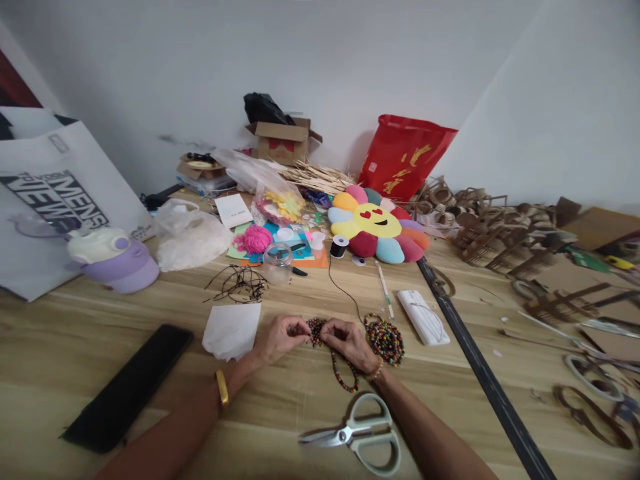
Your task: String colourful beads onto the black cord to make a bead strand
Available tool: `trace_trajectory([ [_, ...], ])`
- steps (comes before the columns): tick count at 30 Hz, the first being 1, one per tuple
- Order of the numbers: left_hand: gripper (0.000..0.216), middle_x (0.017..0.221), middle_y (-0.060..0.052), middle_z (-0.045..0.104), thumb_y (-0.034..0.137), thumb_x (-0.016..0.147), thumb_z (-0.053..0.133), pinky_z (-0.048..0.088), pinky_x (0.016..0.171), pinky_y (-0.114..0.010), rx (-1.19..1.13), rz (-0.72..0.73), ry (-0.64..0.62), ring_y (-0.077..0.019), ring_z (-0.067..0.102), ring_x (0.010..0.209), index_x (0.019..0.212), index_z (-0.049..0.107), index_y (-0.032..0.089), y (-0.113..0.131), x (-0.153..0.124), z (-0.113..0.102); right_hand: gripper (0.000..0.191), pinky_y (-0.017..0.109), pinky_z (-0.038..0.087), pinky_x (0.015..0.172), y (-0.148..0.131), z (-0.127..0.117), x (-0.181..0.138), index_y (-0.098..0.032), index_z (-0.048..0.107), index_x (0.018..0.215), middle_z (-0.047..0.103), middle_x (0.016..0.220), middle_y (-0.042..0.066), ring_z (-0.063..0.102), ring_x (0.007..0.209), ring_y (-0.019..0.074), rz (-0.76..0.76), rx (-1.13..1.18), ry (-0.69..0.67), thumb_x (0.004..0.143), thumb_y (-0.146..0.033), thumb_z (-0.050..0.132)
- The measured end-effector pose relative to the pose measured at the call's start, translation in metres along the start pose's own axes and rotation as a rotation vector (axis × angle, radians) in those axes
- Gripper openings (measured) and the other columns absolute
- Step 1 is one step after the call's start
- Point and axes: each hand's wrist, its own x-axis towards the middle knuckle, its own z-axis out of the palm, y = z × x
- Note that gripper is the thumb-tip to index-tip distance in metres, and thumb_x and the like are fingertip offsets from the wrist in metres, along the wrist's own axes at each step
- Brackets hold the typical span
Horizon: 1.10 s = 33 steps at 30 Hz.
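Note:
My left hand is closed in a pinch at the left side of a small heap of coloured beads; what its fingertips hold is too small to make out. On the other side of the heap, my right hand pinches the end of a bead string, which curves down onto the table below it. Black cord runs from a spool to behind the right hand. Beside that wrist lies a coil of strung beads. Green-handled scissors lie partly open in front of me.
A white paper and black pouch lie left, near tangled dark cords. Behind the hands stand a clear jar, pink yarn and flower cushion. A white power bank-like block and a black strip lie right.

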Motion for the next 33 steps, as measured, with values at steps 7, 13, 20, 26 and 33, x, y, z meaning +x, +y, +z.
trace_trajectory([
  [7,0.009,0.067,-0.002,0.068,0.015,0.067,0.064,0.045,0.058,-0.02,0.034,-0.002,-0.002,-0.0129,0.06,0.062,0.073,0.07,0.013,0.0026,-0.0001,0.0001,0.023,0.022,0.04,0.06,0.0015,-0.0013,0.0004,-0.015,0.061,0.073,0.057,0.066,0.0,0.051,0.062,0.013,-0.031,-0.096,-0.027,0.082,-0.035,0.058],
  [13,0.01,0.067,-0.002,0.068,0.013,0.067,0.063,0.045,0.059,-0.021,0.048,0.018,-0.014,-0.013,0.06,0.063,0.073,0.07,0.014,0.0047,-0.001,0.0005,0.02,0.021,0.04,0.058,0.0064,-0.0008,0.0009,-0.014,0.062,0.074,0.057,0.065,0.0,0.05,0.06,0.0121,-0.017,-0.092,-0.037,0.082,-0.032,0.058],
  [20,0.011,0.07,-0.003,0.069,0.015,0.068,0.063,0.046,0.061,-0.022,0.066,0.047,-0.015,-0.0142,0.061,0.065,0.074,0.072,0.015,0.0035,-0.0012,-0.0004,0.016,0.02,0.039,0.057,0.0089,-0.0026,0.0011,-0.014,0.064,0.076,0.059,0.066,0.0,0.05,0.061,0.0118,-0.023,-0.149,-0.043,0.081,-0.028,0.058],
  [26,0.01,0.07,-0.004,0.069,0.017,0.068,0.065,0.046,0.06,-0.022,0.05,0.046,-0.019,-0.0147,0.06,0.065,0.074,0.072,0.014,0.0032,-0.0005,-0.0002,0.014,0.019,0.039,0.057,0.0069,-0.0035,0.001,-0.015,0.065,0.077,0.06,0.068,0.0,0.052,0.062,0.0121,-0.038,-0.162,-0.041,0.08,-0.025,0.057],
  [33,0.009,0.07,-0.005,0.068,0.018,0.067,0.066,0.047,0.063,-0.024,0.023,0.015,-0.023,-0.0162,0.062,0.067,0.073,0.07,0.013,0.0093,0.0002,-0.0003,0.014,0.018,0.038,0.056,0.0077,-0.0036,0.0007,-0.015,0.065,0.076,0.06,0.068,-0.001,0.05,0.06,0.0108,-0.048,-0.143,-0.031,0.08,-0.026,0.058],
])
